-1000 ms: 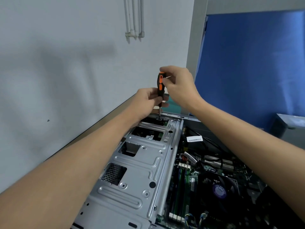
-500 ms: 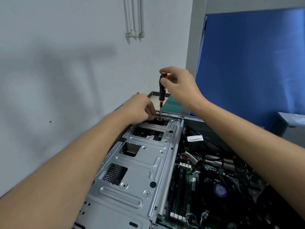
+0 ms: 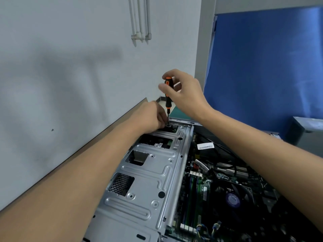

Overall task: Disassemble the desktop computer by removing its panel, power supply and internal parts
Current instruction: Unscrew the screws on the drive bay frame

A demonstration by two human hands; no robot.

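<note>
Desktop computer (image 3: 201, 180), panel off, lying on table (image 3: 104, 135) beside the wall, metal drive cage (image 3: 150, 186) exposed. Screwdriver (image 3: 168, 95) upright, tip at the cage's far corner. Hands: right hand (image 3: 185, 95) pinches the handle; left hand (image 3: 150, 117) curled at the shaft's foot, grip unclear.

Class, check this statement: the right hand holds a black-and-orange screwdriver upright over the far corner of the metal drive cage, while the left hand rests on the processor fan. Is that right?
Not quite. The head view shows the left hand by the tip of the screwdriver, at the far corner of the drive cage, not on the fan. The right hand does hold the screwdriver upright there.
</note>
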